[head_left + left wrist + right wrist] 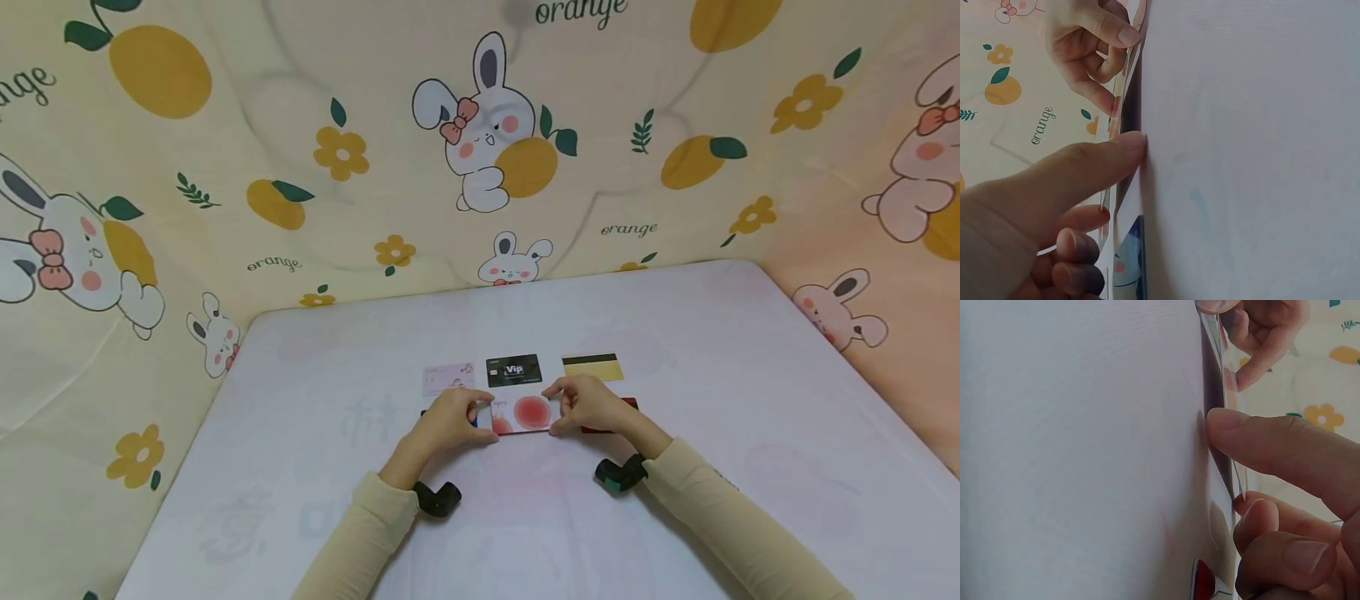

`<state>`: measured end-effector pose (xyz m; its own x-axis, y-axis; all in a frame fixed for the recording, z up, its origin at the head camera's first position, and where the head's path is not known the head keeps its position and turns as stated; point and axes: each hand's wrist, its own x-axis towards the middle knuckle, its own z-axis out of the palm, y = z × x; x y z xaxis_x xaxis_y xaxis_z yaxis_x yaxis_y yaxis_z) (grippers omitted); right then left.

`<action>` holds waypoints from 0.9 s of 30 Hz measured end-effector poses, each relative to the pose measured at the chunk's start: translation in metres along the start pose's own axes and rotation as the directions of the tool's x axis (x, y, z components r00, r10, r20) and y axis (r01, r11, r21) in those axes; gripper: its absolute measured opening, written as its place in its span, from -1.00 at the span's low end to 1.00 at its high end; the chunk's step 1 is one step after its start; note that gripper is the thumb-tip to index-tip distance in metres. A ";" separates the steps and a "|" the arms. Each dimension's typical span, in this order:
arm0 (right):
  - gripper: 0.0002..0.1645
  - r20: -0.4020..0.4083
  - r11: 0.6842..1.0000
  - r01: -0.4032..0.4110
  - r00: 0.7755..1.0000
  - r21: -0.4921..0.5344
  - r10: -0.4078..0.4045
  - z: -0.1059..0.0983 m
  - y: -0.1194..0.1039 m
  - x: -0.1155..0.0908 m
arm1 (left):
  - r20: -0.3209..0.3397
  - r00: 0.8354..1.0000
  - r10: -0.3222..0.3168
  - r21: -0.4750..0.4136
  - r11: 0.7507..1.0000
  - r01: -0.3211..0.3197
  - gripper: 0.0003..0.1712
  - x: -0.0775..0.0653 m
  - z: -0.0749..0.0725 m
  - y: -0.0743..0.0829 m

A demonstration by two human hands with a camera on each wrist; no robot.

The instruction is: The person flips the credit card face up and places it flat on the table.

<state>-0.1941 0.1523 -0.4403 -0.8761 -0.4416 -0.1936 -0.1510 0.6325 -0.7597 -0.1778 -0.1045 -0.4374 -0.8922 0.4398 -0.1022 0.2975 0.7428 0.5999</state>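
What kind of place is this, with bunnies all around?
Probably a little indoor filming corner, though I can't tell which room. A bunny backdrop stands behind and beside a white table, cards lie on it, and there are black wrist devices.

White "Vip" stands on the black card (513, 370). On the printed backdrop (420, 200) behind this card, "orange" reads in dark script high above it, again to its upper right and upper left, and cut to "nge" at its far left. Lettering on the red-circle card (531, 413), just nearer than the black card, is too small to read.
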 end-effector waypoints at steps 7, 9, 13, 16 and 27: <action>-0.38 -0.008 1.000 0.010 1.000 -0.014 -0.010 0.001 0.000 0.002 | 0.018 0.999 -0.030 -0.012 0.999 0.031 -0.35 -0.001 0.000 0.002; -0.39 -0.010 1.000 0.016 1.000 -0.019 -0.016 0.002 0.000 0.002 | 0.021 0.999 -0.032 -0.012 0.999 0.032 -0.34 -0.001 0.000 0.002; -0.39 -0.012 1.000 0.013 1.000 -0.024 -0.013 0.002 0.000 0.002 | 0.026 0.999 -0.034 -0.011 0.999 0.034 -0.35 -0.001 -0.001 0.003; -0.40 -0.012 1.000 0.013 1.000 -0.024 -0.013 0.002 -0.001 0.001 | 0.029 0.999 -0.036 -0.013 0.999 0.036 -0.35 -0.001 -0.001 0.003; -0.40 -0.014 1.000 0.007 1.000 -0.026 -0.007 0.004 0.000 0.002 | 0.020 0.999 -0.029 -0.013 0.999 0.030 -0.39 -0.002 -0.001 0.002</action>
<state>-0.1940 0.1491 -0.4426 -0.8813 -0.4371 -0.1796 -0.1688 0.6461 -0.7444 -0.1753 -0.1039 -0.4353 -0.8937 0.4277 -0.1354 0.2663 0.7487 0.6070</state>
